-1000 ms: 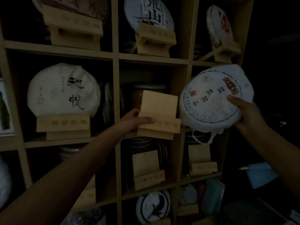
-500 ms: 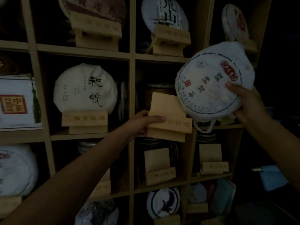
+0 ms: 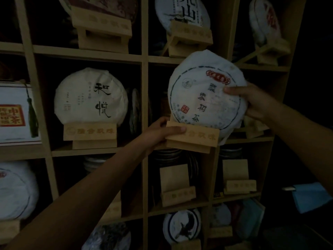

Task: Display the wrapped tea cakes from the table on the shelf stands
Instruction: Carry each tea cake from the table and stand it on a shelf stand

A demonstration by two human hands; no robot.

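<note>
left hand (image 3: 158,130) grips wooden stand (image 3: 192,137) | right hand (image 3: 252,101) grips tea cake (image 3: 203,94) — resting in stand

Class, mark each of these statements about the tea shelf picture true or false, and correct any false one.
1. The left hand grips a wooden stand. True.
2. The right hand is empty. False: it holds a wrapped tea cake.
3. The held tea cake's lower edge sits at the held stand. True.
4. The compartment to the left stands empty. False: a white tea cake rests on its own stand there.
5. Two empty stands sit in the row below. True.
</note>
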